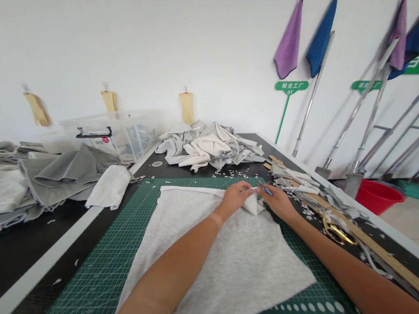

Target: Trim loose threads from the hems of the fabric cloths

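Observation:
A light grey cloth (222, 257) lies spread on the green cutting mat (103, 261). My left hand (236, 197) is closed on its far right corner, which is lifted and folded over. Close beside it, my right hand (278, 202) grips small blue-handled thread snips (266, 190), their tip pointing at the raised corner. Whether the blades touch the cloth is too small to tell. My left forearm crosses over the cloth, and my right forearm runs along its right side.
Right of the mat lie gold-handled scissors (336, 230), a long wooden ruler (390, 262) and fabric scraps (296, 179). A heap of cloths (211, 144) is at the back. Stacked grey cloths (59, 175) and a clear plastic box (137, 130) stand left. A red bucket (380, 196) is on the floor.

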Demonstrator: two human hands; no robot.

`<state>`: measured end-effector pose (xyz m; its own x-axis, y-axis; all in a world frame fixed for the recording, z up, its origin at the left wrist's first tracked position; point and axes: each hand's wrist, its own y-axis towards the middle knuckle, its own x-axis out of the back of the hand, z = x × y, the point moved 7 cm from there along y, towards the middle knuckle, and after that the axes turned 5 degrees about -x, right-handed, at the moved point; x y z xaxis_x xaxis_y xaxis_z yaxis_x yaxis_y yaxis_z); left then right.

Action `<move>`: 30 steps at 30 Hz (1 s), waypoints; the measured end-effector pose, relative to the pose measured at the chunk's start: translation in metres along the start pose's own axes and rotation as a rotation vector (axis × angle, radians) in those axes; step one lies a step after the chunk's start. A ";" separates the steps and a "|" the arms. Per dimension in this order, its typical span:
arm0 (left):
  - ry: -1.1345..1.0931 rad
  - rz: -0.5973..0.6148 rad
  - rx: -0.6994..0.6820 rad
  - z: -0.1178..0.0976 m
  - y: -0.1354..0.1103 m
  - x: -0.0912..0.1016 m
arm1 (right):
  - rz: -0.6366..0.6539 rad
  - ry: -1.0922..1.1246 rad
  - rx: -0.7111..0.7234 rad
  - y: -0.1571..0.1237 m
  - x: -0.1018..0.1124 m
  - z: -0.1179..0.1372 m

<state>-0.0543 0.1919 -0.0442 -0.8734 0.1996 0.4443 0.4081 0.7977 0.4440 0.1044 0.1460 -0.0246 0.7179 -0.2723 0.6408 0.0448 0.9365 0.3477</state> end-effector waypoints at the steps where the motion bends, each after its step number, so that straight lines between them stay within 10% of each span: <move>1: 0.006 0.002 -0.018 -0.002 0.000 0.000 | -0.002 0.000 -0.003 0.000 0.000 0.000; 30: 0.103 -0.010 -0.016 -0.007 -0.004 0.003 | 0.019 -0.074 0.039 -0.003 -0.004 0.006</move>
<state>-0.0564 0.1855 -0.0388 -0.8461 0.1313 0.5165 0.4042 0.7898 0.4613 0.0973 0.1425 -0.0237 0.6652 -0.2715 0.6956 0.0039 0.9328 0.3603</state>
